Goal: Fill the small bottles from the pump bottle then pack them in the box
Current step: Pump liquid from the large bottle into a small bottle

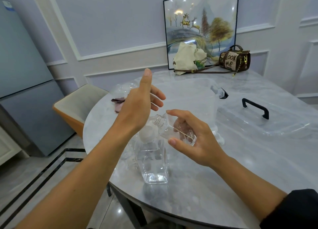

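Observation:
The clear square pump bottle stands near the table's front edge, holding clear liquid, its white pump head under my left wrist. My right hand grips a small clear bottle, tilted, its open threaded neck pointing left toward the pump. My left hand hovers above the pump with fingers straight and spread, holding nothing. Behind them sits the clear plastic box, and its clear lid with a black handle lies to the right.
The marble table also carries a clear bag with a purple item at far left, a cream tote and brown handbag by a leaning framed picture. An orange-edged chair stands left of the table.

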Motion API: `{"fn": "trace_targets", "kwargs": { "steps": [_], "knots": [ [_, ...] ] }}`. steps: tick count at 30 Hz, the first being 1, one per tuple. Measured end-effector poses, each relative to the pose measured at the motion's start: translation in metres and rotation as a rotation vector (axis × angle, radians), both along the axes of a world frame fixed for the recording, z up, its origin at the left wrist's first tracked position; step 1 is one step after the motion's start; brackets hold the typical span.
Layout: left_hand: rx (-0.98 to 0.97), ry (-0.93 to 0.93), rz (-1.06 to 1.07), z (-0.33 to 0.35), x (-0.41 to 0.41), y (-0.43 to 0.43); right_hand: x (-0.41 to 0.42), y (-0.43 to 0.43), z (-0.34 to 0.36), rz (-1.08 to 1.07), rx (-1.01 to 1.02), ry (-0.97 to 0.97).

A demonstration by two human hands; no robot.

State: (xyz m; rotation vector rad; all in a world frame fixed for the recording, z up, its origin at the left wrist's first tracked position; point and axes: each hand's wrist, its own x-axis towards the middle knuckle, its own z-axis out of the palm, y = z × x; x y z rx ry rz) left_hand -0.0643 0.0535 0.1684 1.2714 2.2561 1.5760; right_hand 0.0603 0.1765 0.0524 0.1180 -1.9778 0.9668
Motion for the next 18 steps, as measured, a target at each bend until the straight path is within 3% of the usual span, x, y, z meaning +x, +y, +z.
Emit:
{"fn": "trace_targets", "kwargs": {
  "steps": [10,18],
  "knots": [
    [-0.219,0.055,-0.145,-0.015,-0.001,-0.005,-0.001,0.002,-0.003,-0.021,0.031,0.018],
    [-0.211,0.048,-0.154,-0.024,0.001,-0.006,-0.003,0.002,-0.005,-0.034,0.051,-0.016]
  ]
}}
